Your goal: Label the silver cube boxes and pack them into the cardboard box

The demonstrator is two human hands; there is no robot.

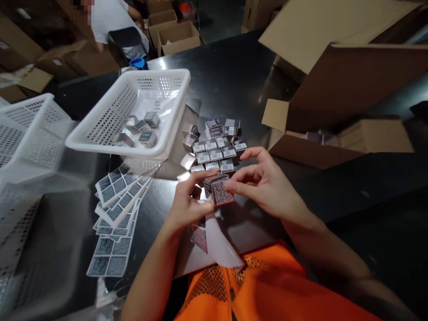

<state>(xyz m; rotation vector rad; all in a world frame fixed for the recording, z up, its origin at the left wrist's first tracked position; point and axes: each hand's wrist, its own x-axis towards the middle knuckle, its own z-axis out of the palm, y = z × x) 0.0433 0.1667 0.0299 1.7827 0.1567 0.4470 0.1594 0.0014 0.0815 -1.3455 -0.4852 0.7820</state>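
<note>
A small silver box (219,189) with a printed label on its near face is held between both hands over the dark table (234,84). My left hand (189,200) grips its left side, and a white label backing strip (220,243) hangs below that hand. My right hand (264,180) pinches the box's right edge with thumb and fingers. Just beyond the hands lies a cluster of several similar small silver boxes (214,149), barcode labels facing up.
A white perforated basket (133,111) holds several silver boxes; another white basket (26,129) stands at the left. Sheets of label stickers (115,209) fan out left of my hands. Open cardboard cartons (337,102) lie right. A person (113,22) sits far back.
</note>
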